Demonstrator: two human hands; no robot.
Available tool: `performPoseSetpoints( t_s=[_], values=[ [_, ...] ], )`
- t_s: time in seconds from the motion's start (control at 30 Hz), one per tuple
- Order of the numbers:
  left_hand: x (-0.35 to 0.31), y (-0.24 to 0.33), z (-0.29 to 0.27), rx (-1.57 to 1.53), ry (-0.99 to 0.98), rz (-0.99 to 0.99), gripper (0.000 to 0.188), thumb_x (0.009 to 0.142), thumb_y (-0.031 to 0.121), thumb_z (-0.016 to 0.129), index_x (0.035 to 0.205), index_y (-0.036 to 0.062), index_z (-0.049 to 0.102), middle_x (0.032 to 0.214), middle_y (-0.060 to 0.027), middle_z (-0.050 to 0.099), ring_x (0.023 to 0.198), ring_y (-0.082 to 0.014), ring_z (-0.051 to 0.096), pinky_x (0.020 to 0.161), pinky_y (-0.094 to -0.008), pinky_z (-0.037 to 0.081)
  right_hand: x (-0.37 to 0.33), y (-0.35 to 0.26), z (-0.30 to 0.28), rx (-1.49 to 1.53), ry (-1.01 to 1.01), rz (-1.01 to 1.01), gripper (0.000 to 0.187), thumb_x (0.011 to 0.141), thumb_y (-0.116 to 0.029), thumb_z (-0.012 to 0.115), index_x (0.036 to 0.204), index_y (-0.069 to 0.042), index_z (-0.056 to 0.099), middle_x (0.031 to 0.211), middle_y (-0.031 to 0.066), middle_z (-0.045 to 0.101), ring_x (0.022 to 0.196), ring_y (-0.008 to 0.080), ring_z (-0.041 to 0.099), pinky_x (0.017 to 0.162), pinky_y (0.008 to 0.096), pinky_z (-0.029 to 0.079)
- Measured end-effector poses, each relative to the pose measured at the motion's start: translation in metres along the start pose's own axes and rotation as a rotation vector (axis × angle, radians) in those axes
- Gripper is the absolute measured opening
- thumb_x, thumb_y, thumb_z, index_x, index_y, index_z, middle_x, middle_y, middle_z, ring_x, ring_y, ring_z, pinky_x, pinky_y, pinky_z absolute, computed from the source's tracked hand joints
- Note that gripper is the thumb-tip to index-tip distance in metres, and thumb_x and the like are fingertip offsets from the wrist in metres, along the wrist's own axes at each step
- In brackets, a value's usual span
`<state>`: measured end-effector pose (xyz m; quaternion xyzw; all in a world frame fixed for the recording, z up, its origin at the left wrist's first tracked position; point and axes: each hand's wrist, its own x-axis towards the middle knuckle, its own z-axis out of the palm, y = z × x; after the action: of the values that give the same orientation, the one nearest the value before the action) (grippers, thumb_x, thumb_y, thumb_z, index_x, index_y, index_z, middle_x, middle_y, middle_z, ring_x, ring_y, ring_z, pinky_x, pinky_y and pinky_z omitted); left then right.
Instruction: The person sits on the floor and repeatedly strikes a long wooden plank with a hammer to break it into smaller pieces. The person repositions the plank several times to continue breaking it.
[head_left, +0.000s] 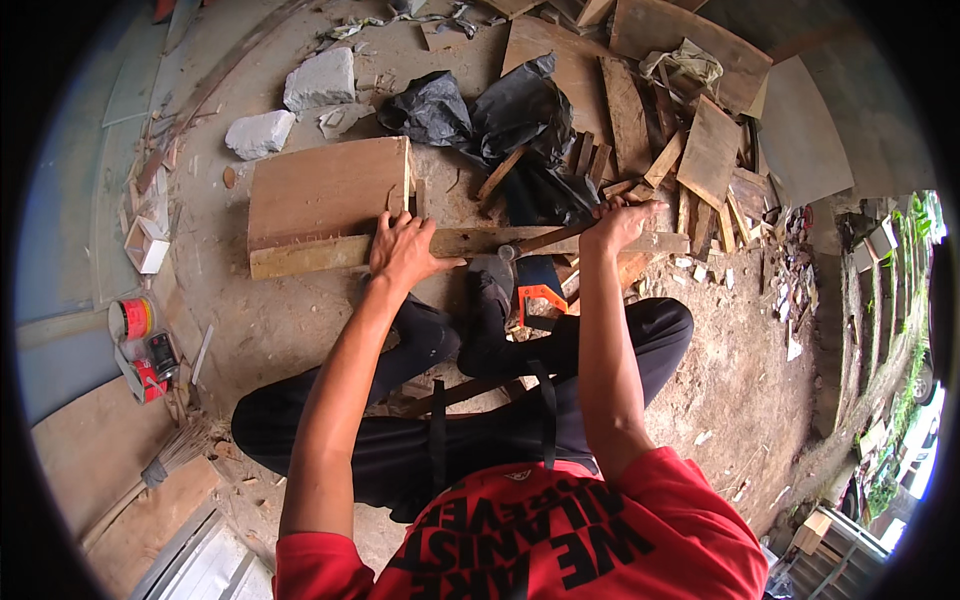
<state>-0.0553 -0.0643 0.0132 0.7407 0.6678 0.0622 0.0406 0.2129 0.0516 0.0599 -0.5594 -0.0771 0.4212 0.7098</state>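
Note:
My right hand (617, 226) is wrapped round the wooden handle of a hammer (548, 240). The hammer's metal head lies low by a long wooden batten (470, 241). Fingers over its far side and thumb stretched along the near side, my left hand (402, 252) grips the batten beside the corner of a plywood panel (325, 195). The panel has wood strips along its edges and rests on the ground ahead of me, to the left. Below the hammer, an orange-handled saw (541, 295) lies between my legs, its blade partly hidden.
Black plastic sheeting (520, 105) lies beyond the batten. Scrap boards (708, 150) are heaped at the far right. Two pale blocks (320, 80) sit at the far left. Tins (132, 320) stand along the left side, near a small wooden box (147, 246).

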Motion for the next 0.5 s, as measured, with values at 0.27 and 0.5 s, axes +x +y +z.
performPoseSetpoints(
  t_s=[0.27,0.5],
  values=[
    [0.005,0.001,-0.005,0.014,-0.119,0.023,0.082,0.068,0.077,0.066,0.107,0.0054,0.067,0.105,-0.0107,0.071,0.118,-0.0242,0.054,0.110,-0.0529,0.027,-0.004,-0.002,0.004,-0.100,-0.167,-0.183,0.053,0.098,-0.063,0.040,0.082,-0.013,0.039,0.058,0.0000,0.039,0.044,0.0115,0.039,0.040,0.0274,0.036],
    [0.006,-0.003,-0.002,0.042,-0.056,0.027,0.076,0.068,0.071,0.071,0.099,0.0026,0.067,0.095,-0.0119,0.070,0.113,-0.0250,0.055,0.107,-0.0479,0.029,0.010,0.008,0.007,-0.167,-0.320,-0.223,0.054,0.099,-0.059,0.042,0.081,-0.009,0.041,0.063,0.0050,0.047,0.047,0.0161,0.046,0.045,0.0312,0.043]
  ],
)
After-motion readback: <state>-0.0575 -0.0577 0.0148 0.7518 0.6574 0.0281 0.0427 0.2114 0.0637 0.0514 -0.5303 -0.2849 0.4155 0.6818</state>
